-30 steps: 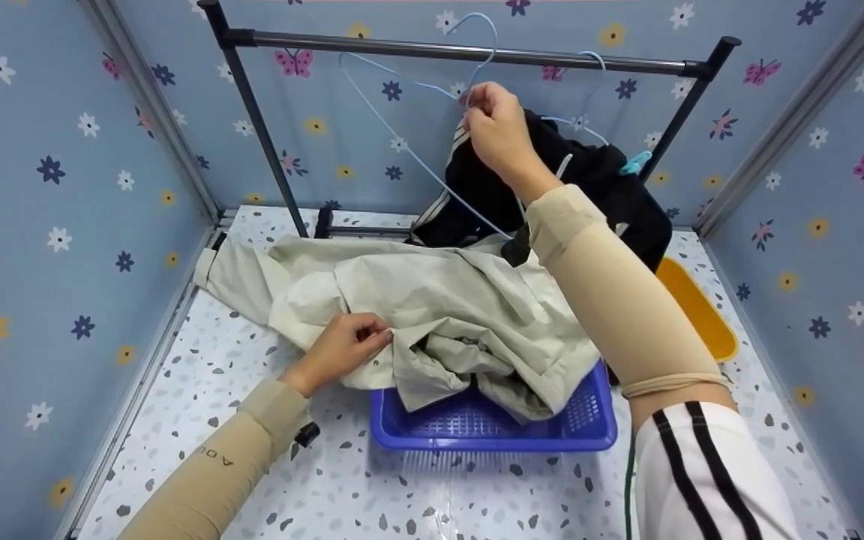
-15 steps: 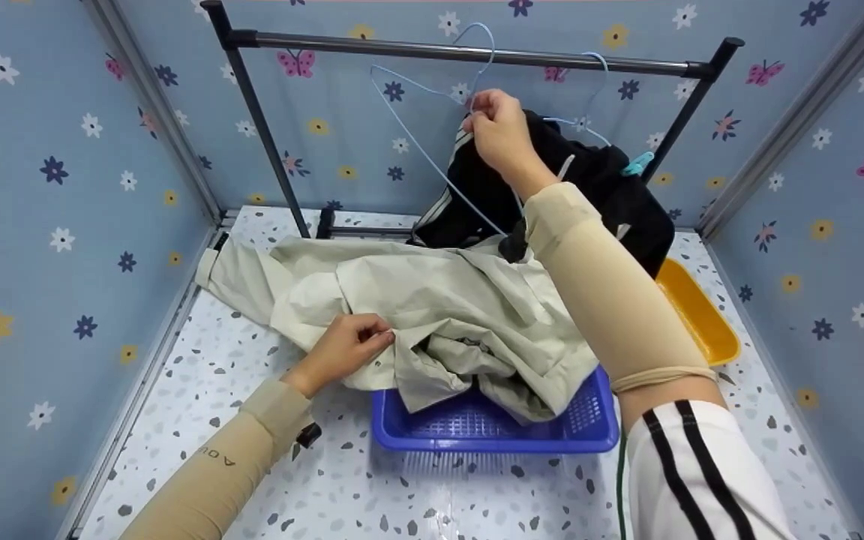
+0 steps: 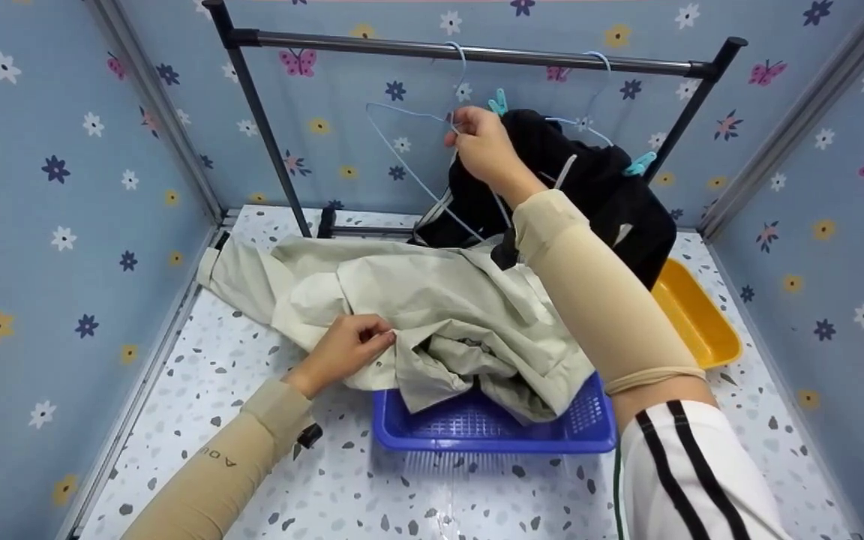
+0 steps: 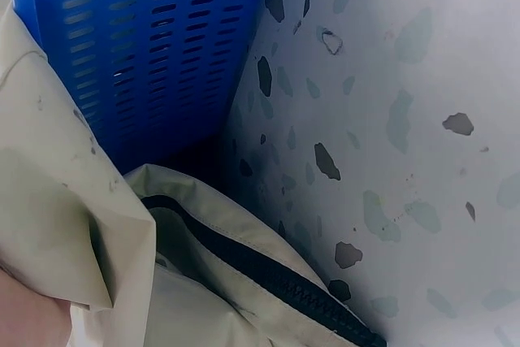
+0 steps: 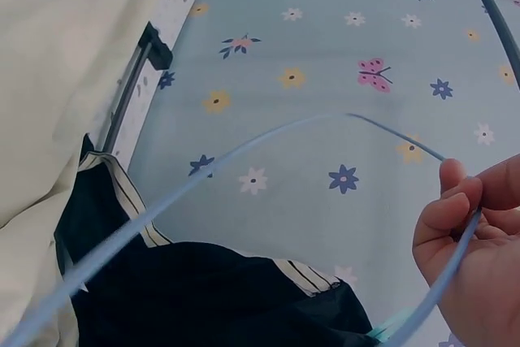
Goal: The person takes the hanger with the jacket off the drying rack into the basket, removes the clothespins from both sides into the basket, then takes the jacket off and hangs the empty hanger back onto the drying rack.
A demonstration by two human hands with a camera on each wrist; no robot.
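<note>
A pale beige jacket with a dark zipper [image 4: 284, 282] lies spread over the blue basket [image 3: 496, 444] and the floor. My left hand [image 3: 346, 345] pinches the jacket [image 3: 409, 289] near its front edge. Only a bit of that hand shows at the lower left of the left wrist view. With thumb and fingers, my right hand [image 3: 483, 146] holds a light blue wire hanger [image 3: 406, 165] just below its hook. The hook is level with the rack's rail [image 3: 372, 46]; whether it bears on the rail I cannot tell. In the right wrist view, the hanger's wire [image 5: 219, 156] arches bare.
Right of the held hanger, a black garment [image 3: 552, 165] with white stripes hangs from another blue hanger [image 3: 589, 129], with teal clothespins [image 3: 640, 163] on it. A yellow tray [image 3: 698, 322] stands on the speckled floor [image 3: 289, 487] at the right. Flower-patterned walls enclose the rack.
My right hand has moved down and a little left with the hanger, so its hook dropped from above the rail to rail level. A teal clothespin came into sight. My left hand stayed still.
</note>
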